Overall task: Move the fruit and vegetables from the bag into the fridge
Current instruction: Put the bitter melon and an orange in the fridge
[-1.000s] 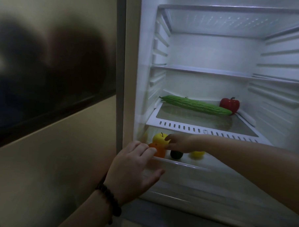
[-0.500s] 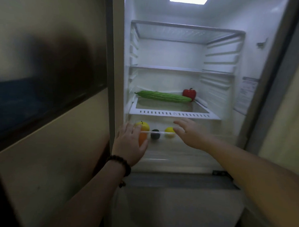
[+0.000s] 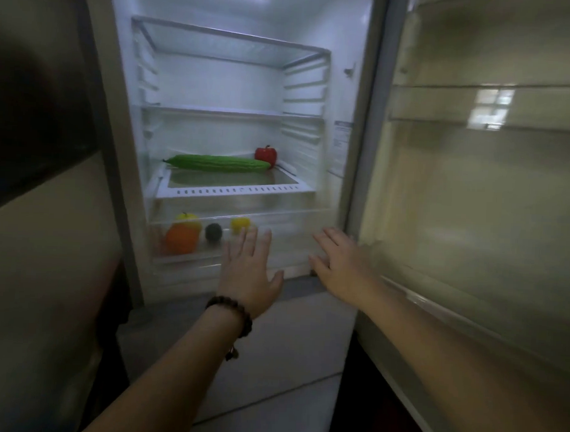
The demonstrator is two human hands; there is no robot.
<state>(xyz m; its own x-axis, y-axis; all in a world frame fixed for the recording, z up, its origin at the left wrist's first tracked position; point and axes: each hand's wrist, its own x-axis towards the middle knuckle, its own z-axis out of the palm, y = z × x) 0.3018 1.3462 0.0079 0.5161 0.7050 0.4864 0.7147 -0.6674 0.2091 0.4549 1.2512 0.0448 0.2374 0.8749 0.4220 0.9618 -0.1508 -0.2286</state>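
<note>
The fridge (image 3: 118, 117) stands open. On its lowest shelf (image 3: 232, 191) lie a long green bitter gourd (image 3: 217, 163) and a red bell pepper (image 3: 266, 154). In the clear drawer (image 3: 285, 245) below sit a yellow apple (image 3: 187, 220), an orange (image 3: 182, 239), a dark avocado (image 3: 213, 232) and a yellow lemon (image 3: 239, 224). My left hand (image 3: 249, 273), with a bead bracelet, is spread flat at the drawer's front and holds nothing. My right hand (image 3: 342, 264) is spread at the drawer's right end, near the door edge, also with nothing in it. No bag is in view.
The fridge door (image 3: 474, 191) hangs open on the right, with bare door shelves. Two upper shelves (image 3: 229, 112) hold nothing. A beige wall with a dark panel (image 3: 36, 123) is on the left. A closed lower compartment front (image 3: 271, 346) lies under my arms.
My head has pulled back, so more of the fridge and its door shows. My right hand came out of the drawer and moved right. My left hand shifted right along the drawer front.
</note>
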